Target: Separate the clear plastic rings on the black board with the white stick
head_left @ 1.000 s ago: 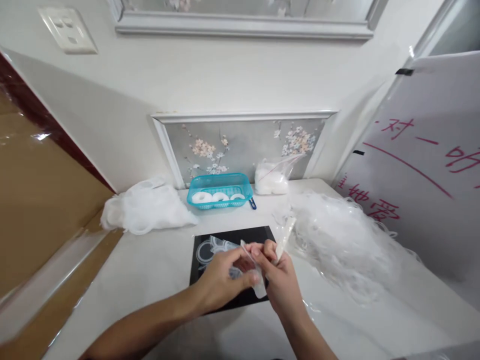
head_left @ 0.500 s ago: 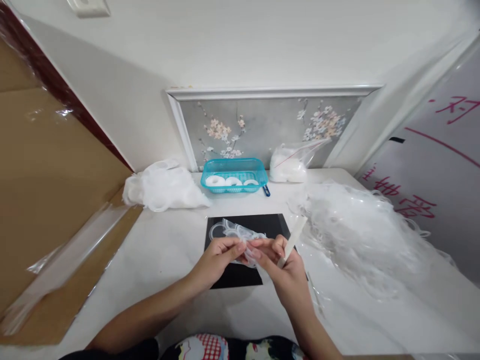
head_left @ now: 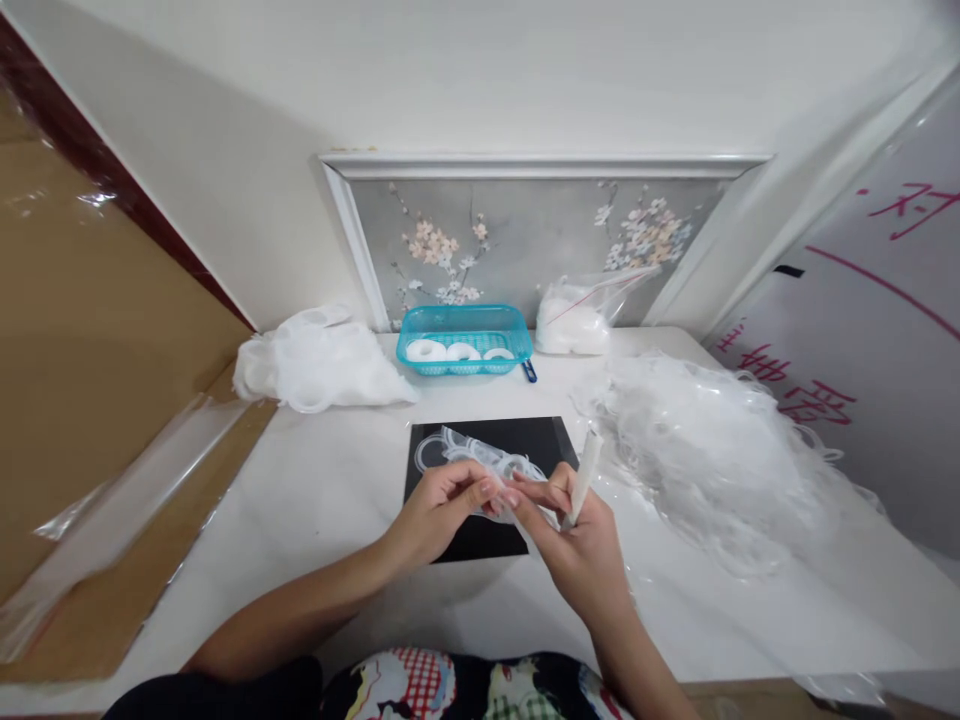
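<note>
Over a black mat, my left hand pinches a clear plastic bag with white translucent rings in it. My right hand pinches the same bag with thumb and forefinger, close to the left fingertips. A white flat-sided stick, perhaps a marker or knife handle, is tucked in the right hand's other fingers and points up. One ring shows at the bag's left end. The fingers hide the near part of the bag.
At the wall stands a blue basket with white tape-like rolls, a blue-handled tool beside it. A zip bag of white stuff sits right of it. White bundles lie left and right. Cardboard borders the left.
The view has shifted slightly. Both hands keep hold of the bag, and the right fingers have shifted a little on it. The white stick stands slightly more upright.
</note>
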{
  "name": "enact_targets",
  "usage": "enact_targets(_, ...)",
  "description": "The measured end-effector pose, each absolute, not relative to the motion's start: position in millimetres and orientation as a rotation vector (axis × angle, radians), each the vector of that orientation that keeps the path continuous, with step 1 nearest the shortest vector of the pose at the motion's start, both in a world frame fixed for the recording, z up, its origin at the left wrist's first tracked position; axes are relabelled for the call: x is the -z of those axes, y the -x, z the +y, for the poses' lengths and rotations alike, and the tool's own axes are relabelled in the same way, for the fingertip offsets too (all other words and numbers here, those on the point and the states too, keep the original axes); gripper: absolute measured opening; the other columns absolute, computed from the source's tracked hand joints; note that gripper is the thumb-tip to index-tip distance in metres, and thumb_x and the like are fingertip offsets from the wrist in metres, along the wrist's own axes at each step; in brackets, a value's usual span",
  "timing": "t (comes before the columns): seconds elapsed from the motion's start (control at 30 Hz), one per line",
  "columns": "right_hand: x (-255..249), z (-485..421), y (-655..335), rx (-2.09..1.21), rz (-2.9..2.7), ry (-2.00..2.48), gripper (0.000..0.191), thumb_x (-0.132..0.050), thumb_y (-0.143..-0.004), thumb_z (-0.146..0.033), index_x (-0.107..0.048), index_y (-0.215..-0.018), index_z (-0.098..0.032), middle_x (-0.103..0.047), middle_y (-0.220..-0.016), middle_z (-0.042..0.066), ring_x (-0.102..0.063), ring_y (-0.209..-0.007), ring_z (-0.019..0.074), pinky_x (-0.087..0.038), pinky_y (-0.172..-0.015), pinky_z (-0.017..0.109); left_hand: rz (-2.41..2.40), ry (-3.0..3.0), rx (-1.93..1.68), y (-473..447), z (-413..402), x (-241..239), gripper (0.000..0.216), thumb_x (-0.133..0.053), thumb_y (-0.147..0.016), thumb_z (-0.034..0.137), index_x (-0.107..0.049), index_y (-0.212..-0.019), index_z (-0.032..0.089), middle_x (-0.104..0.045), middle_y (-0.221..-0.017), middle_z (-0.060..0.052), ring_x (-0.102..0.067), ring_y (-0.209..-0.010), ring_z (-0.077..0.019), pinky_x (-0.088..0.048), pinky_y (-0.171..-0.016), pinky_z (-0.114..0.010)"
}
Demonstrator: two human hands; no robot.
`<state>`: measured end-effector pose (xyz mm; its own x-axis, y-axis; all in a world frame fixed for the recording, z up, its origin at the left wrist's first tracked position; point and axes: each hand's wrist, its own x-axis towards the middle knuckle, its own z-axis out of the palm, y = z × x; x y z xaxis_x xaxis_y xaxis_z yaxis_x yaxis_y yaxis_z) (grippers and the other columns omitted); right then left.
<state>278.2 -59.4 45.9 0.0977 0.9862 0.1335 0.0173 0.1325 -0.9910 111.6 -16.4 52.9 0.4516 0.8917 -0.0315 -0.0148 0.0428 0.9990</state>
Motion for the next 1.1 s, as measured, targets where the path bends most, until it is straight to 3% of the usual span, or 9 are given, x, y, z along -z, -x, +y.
enact_targets(0.17,-44,-58,-279,-1.013,-1.197,1.195,0.043,-0.071,-0.083,-0.035,-0.034,-0.064,-0.024,-0.063,-0.066,0.0,-0.074,-0.09,0.0279,-0.056,-0.073,0.035,0.853,-1.357,-0.843,-109,-21,-54,0.038,-0.064,-0.088,0.051,-0.066,-0.073,0.017,-0.064,-0.072,-0.002,-0.061,-0.073,-0.0165,-0.049,-0.076,-0.028)
enact_targets(0.3,-47,-61,-280,-1.014,-1.173,1.17,0.041,-0.07,-0.084,-0.034,-0.035,-0.065,-0.024,-0.063,-0.067,0.0,-0.073,-0.084,0.0247,-0.055,-0.074,0.035,0.865,-1.334,-0.865,-108,-23,-55,0.04,-0.067,-0.085,0.054,-0.067,-0.072,0.016,-0.064,-0.071,-0.003,-0.06,-0.072,-0.0172,-0.05,-0.075,-0.029)
enact_targets(0.43,-47,-63,-285,-1.032,-1.317,1.191,0.038,-0.082,-0.068,-0.026,-0.044,-0.07,-0.024,-0.071,-0.085,0.002,-0.069,-0.086,0.0241,-0.051,-0.08,0.037,0.891,-1.278,-0.945,-107,-24,-50,0.035,-0.069,-0.086,0.049,-0.071,-0.074,0.016,-0.063,-0.07,-0.002,-0.059,-0.071,-0.016,-0.048,-0.073,-0.027)
enact_targets(0.5,-45,-62,-288,-0.952,-1.409,1.296,0.028,-0.08,-0.067,-0.022,-0.054,-0.076,-0.024,-0.072,-0.087,0.001,-0.065,-0.078,0.0213,-0.049,-0.072,0.034,0.87,-1.221,-1.047,-105,-23,-47,0.03,-0.071,-0.086,0.045,-0.074,-0.076,0.017,-0.066,-0.079,-0.003,-0.06,-0.078,-0.0167,-0.049,-0.075,-0.027)
enact_targets(0.57,-42,-59,-292,-0.777,-1.425,1.397,0.015,-0.07,-0.07,-0.019,-0.057,-0.075,-0.024,-0.066,-0.075,-0.001,-0.058,-0.065,0.0175,-0.044,-0.064,0.031,0.843,-1.228,-1.168,-104,-21,-48,0.023,-0.073,-0.085,0.04,-0.077,-0.078,0.019,-0.068,-0.1,-0.005,-0.062,-0.096,-0.0194,-0.049,-0.084,-0.027)
enact_targets(0.67,-43,-45,-299,-0.587,-1.416,1.377,0.017,-0.062,-0.067,-0.016,-0.046,-0.065,-0.024,-0.06,-0.07,-0.001,-0.053,-0.064,0.0163,-0.041,-0.063,0.03,0.771,-1.338,-1.28,-101,-15,-60,0.013,-0.074,-0.085,0.034,-0.081,-0.082,0.024,-0.065,-0.127,-0.004,-0.056,-0.121,-0.0233,-0.045,-0.1,-0.03)
enact_targets(0.87,-68,3,-316,-0.592,-1.419,1.211,0.03,-0.059,-0.068,-0.023,-0.029,-0.061,-0.025,-0.065,-0.074,0.002,-0.063,-0.077,0.0213,-0.046,-0.071,0.035,0.497,-1.455,-1.464,-106,18,-111,0.008,-0.073,-0.088,0.029,-0.081,-0.086,0.027,-0.076,-0.093,-0.003,-0.069,-0.095,-0.0173,-0.052,-0.093,-0.03)
enact_targets(1.0,-96,31,-324,-0.367,-1.424,1.151,0.039,-0.061,-0.072,-0.025,-0.024,-0.059,-0.026,-0.058,-0.063,0.0,-0.065,-0.077,0.0237,-0.047,-0.073,0.038,0.392,-1.528,-1.59,-111,48,-152,0.008,-0.073,-0.087,0.029,-0.08,-0.085,0.026,-0.076,-0.093,-0.002,-0.069,-0.087,-0.0148,-0.056,-0.08,-0.027)
enact_targets(1.1,-125,39,-327,-0.22,-1.379,1.078,0.042,-0.061,-0.078,-0.024,-0.024,-0.059,-0.027,-0.066,-0.077,0.004,-0.066,-0.082,0.0253,-0.048,-0.079,0.043,0.388,-1.65,-1.678,-114,64,-180,0.011,-0.071,-0.089,0.031,-0.079,-0.088,0.024,-0.074,-0.094,-0.003,-0.068,-0.084,-0.0147,-0.057,-0.078,-0.028)
